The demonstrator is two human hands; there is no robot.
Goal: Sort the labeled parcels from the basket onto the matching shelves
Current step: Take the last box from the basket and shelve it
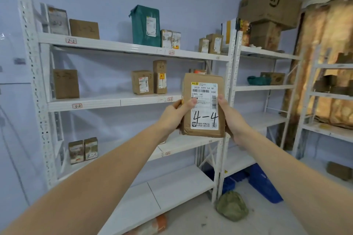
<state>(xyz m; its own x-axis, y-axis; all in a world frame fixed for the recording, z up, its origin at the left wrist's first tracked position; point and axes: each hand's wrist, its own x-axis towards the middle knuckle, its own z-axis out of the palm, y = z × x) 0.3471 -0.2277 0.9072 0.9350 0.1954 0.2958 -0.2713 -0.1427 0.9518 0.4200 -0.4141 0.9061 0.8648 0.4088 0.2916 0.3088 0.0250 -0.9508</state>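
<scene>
I hold a brown parcel (203, 105) upright in front of me with both hands; its white label reads 4-4 in black marker. My left hand (174, 115) grips its left edge with the thumb on the label. My right hand (232, 120) grips its right edge. Behind it stands a white shelving unit (118, 102) with red-edged tags: 2-2 (71, 40), 2-3 (171, 52), 3-2 (77, 106) and 3-3 (170, 99). Boxes marked with matching numbers stand on those shelves. Two small boxes (83, 149), one marked 4-2, sit on the lower left shelf.
A second white rack (265, 87) stands to the right, with large cardboard boxes (269, 5) on top. A third rack (332, 95) is at the far right. On the floor lie a blue crate (264, 185) and a green crumpled bag (232, 205).
</scene>
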